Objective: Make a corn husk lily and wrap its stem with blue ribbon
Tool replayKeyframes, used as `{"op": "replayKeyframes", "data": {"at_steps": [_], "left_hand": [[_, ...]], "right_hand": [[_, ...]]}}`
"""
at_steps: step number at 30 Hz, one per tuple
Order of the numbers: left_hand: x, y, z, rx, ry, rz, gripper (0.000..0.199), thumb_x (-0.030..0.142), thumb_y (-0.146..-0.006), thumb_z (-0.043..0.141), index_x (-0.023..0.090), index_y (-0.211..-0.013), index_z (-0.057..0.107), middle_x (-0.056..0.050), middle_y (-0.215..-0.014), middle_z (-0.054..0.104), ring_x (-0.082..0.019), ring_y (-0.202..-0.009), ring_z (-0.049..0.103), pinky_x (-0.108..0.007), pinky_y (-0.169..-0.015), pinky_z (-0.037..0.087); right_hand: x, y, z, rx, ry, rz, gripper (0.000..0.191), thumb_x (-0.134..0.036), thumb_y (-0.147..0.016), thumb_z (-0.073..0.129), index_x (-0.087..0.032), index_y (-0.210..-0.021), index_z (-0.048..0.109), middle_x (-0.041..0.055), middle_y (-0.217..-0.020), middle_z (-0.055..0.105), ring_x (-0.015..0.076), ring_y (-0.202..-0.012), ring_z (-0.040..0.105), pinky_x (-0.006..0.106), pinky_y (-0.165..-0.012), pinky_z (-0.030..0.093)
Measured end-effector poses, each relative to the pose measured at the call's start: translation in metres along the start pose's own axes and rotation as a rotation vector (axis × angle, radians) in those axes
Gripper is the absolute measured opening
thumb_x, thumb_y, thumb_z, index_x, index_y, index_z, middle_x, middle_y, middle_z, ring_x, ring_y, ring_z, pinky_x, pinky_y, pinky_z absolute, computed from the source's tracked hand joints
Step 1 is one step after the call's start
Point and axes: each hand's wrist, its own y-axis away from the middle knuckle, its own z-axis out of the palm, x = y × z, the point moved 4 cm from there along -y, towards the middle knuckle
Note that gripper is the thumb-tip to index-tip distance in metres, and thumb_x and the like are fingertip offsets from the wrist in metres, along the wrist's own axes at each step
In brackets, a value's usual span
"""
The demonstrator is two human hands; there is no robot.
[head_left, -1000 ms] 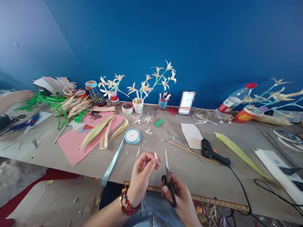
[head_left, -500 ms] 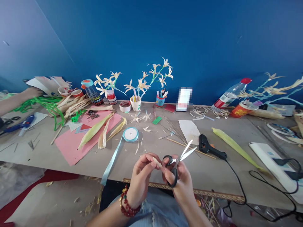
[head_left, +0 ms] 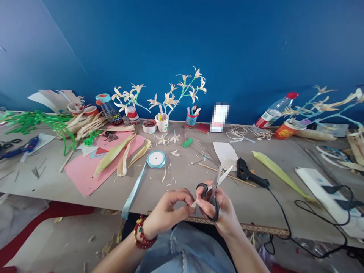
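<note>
My left hand is closed in a pinch on a small pale husk petal, held just above the table's front edge. The thumb and fingertips of my right hand meet the petal's other side. That same hand also carries black-handled scissors, its fingers around the handles. The blades stand apart and point up, away from me. Beyond my hands lie a roll of light blue ribbon, its loose end hanging over the edge, and a few finished husk flowers.
A black glue gun with a trailing cord lies to the right, near a white power strip. Pink paper with corn husks on it is at left. Cups holding flower stems, a pen cup and a tilted bottle line the wall.
My hands have shifted slightly down, and my left fingers have turned inward over the petal. The scissors have tilted more upright. Another person's arm at far left has gone from view.
</note>
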Motion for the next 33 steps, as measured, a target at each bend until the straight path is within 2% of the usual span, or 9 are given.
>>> {"op": "replayKeyframes", "data": {"at_steps": [4,7,11,14,23,33], "left_hand": [[-0.003,0.001,0.002,0.126,0.052,0.028,0.018,0.027,-0.087,0.066,0.015,-0.074,0.062,-0.004,-0.079,0.058,-0.016,-0.078,0.052,-0.028,-0.076,0.039],[-0.004,0.001,0.002,0.186,0.108,0.052,0.022,0.030,-0.089,0.064,0.015,-0.073,0.060,-0.003,-0.077,0.058,-0.016,-0.077,0.053,-0.029,-0.076,0.039],[-0.001,0.001,0.003,0.211,0.077,0.101,0.027,0.030,-0.092,0.060,0.015,-0.069,0.060,-0.003,-0.073,0.057,-0.017,-0.076,0.052,-0.029,-0.075,0.040],[0.001,0.000,0.004,0.236,0.007,0.142,0.028,0.029,-0.092,0.059,0.015,-0.067,0.060,-0.003,-0.072,0.057,-0.016,-0.075,0.051,-0.028,-0.074,0.040],[0.002,-0.003,0.008,0.282,-0.102,0.224,0.029,0.025,-0.094,0.054,0.017,-0.066,0.053,-0.001,-0.069,0.050,-0.014,-0.070,0.048,-0.026,-0.068,0.038],[-0.006,-0.003,0.007,0.310,-0.150,0.219,0.028,0.026,-0.095,0.052,0.018,-0.068,0.051,0.000,-0.071,0.049,-0.015,-0.071,0.047,-0.026,-0.068,0.037]], "right_hand": [[0.012,0.010,-0.007,0.028,0.063,0.021,0.028,-0.039,-0.077,0.078,-0.021,-0.083,0.057,-0.0041,-0.071,0.052,0.0075,-0.051,0.038,0.021,-0.045,0.031],[0.025,0.022,-0.008,-0.032,0.137,0.043,0.033,-0.045,-0.078,0.076,-0.019,-0.079,0.055,-0.0030,-0.069,0.051,0.0099,-0.055,0.040,0.022,-0.048,0.032],[0.036,0.038,-0.002,-0.097,0.215,0.083,0.044,-0.059,-0.078,0.071,-0.018,-0.075,0.053,-0.0034,-0.066,0.046,0.0114,-0.059,0.038,0.023,-0.052,0.030],[0.036,0.043,0.004,-0.118,0.190,0.114,0.048,-0.063,-0.079,0.067,-0.019,-0.074,0.050,-0.0038,-0.066,0.044,0.0113,-0.059,0.037,0.024,-0.053,0.028],[0.042,0.043,0.006,-0.156,0.082,0.166,0.047,-0.063,-0.080,0.067,-0.020,-0.076,0.049,-0.0050,-0.064,0.045,0.0095,-0.054,0.032,0.024,-0.049,0.023],[0.043,0.039,0.011,-0.165,0.021,0.190,0.050,-0.065,-0.077,0.069,-0.021,-0.073,0.046,-0.0061,-0.058,0.046,0.0085,-0.049,0.033,0.022,-0.047,0.023]]}}
